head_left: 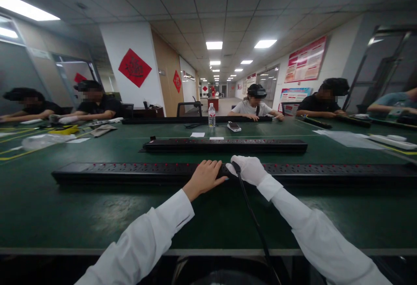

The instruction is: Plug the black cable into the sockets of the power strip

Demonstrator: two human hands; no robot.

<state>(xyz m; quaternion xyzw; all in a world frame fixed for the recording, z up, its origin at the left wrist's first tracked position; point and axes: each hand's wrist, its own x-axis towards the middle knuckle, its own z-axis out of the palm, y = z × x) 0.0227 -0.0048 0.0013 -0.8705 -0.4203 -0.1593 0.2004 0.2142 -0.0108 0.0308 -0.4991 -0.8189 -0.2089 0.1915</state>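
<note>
Left hand (pixel 206 175), bare, lay palm down on the long power strip (pixel 176 173), fingers loosely spread, gripping nothing that showed. Right hand (pixel 250 170), white-gloved, was closed round a black plug (pixel 236 168) at that strip, just beside the left hand. Its cord (pixel 250 209) ran from there back past the near edge of the counter (pixel 124 220). Progress: looked mid-step, plug at the strip, right hand not yet off it. Seated in a socket or only held there, couldn't tell; glove hid the tip. Second power strip (pixel 224 147) lay just beyond the hands, touched by neither.

Containers: clear bottle (pixel 211 117) stood upright well beyond the hands, probably water inside, level unclear. Crumpled plastic bag (pixel 47 141) lay far left of the hands, contents couldn't be made out. Phone (pixel 233 126) lay beside the bottle.
</note>
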